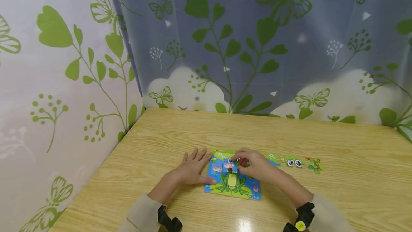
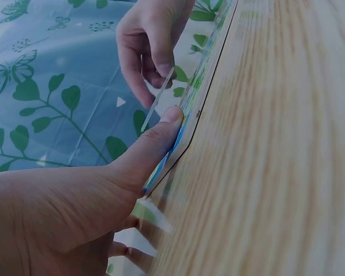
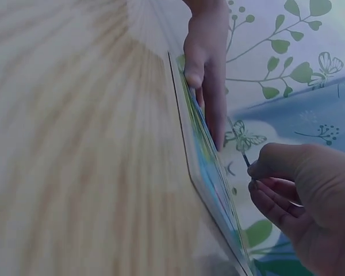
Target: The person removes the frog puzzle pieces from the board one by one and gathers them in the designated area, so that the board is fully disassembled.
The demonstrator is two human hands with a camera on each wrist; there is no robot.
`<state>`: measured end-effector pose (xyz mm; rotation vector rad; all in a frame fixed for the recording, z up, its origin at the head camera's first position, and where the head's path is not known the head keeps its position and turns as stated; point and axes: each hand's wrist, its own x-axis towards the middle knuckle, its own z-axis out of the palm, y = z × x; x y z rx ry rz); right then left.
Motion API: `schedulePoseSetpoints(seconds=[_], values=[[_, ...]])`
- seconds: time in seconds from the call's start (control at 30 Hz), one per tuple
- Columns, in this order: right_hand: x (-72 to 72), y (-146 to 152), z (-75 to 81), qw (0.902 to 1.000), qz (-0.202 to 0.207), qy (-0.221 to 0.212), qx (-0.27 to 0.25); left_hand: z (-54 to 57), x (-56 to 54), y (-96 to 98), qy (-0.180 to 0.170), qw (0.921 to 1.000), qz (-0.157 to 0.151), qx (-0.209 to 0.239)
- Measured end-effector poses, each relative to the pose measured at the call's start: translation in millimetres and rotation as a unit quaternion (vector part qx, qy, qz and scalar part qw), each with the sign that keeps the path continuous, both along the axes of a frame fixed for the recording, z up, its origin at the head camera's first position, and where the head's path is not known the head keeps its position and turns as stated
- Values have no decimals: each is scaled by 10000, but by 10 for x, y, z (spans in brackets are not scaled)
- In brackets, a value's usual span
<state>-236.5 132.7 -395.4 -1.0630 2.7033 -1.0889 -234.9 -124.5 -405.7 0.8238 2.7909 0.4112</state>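
A frog jigsaw puzzle board (image 1: 231, 193) lies on the table, with a green frog body on a blue ground. My left hand (image 1: 192, 172) is spread flat at its left side, the thumb resting on the board's edge and the other fingers straight. Above the upper middle of the board, my right hand (image 1: 255, 164) pinches a puzzle piece (image 1: 229, 166) between thumb and fingers. In the left wrist view this puzzle piece (image 2: 155, 103) appears edge-on, tilted and raised off the board. The right hand partly hides the board's upper right.
To the board's right lie several loose puzzle pieces: a green-and-blue piece (image 1: 273, 159), one with two big eyes (image 1: 294, 163), and one with a brown and green print (image 1: 315, 165). The wooden table (image 1: 354, 174) meets a patterned curtain (image 1: 241, 46) behind and at left.
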Motion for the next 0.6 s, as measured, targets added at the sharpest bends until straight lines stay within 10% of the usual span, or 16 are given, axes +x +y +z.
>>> schedulePoseSetpoints(seconds=[0.6], values=[[166,866,31,9963,-210,798,-234,7,10,-2,-43,10000,-26,62]])
